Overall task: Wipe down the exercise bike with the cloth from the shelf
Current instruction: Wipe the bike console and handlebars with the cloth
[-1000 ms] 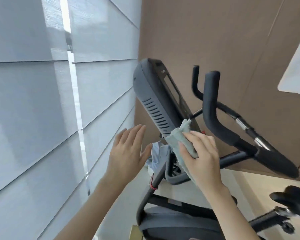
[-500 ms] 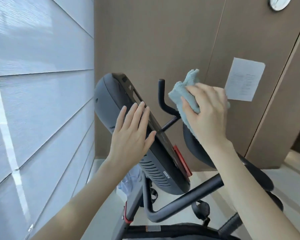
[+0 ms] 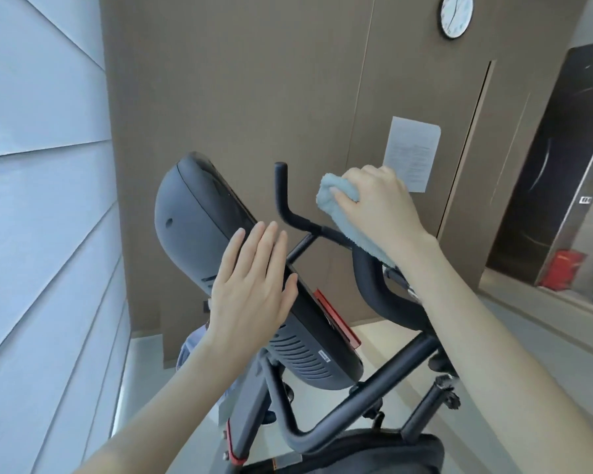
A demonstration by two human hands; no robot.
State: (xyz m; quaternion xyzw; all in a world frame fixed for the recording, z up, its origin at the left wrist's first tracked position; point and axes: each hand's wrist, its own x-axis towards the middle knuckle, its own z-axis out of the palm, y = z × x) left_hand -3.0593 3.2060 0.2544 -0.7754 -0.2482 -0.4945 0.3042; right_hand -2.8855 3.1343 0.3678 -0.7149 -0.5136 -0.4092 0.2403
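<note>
The bike console (image 3: 199, 241) stands tilted; the left hand (image 3: 250, 295) lies before its middle; right of the console rises the handlebar (image 3: 374, 285), with the cloth (image 3: 336, 206) on it under the right hand (image 3: 380, 206); behind the console, to the right, a paper sheet (image 3: 413, 148) hangs below a clock (image 3: 456, 15); blinds (image 3: 42, 234) stand left of the console.

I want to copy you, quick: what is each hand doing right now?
Left hand: open, fingers straight, in front of the console.
Right hand: gripping the blue cloth on the handlebar.
</note>
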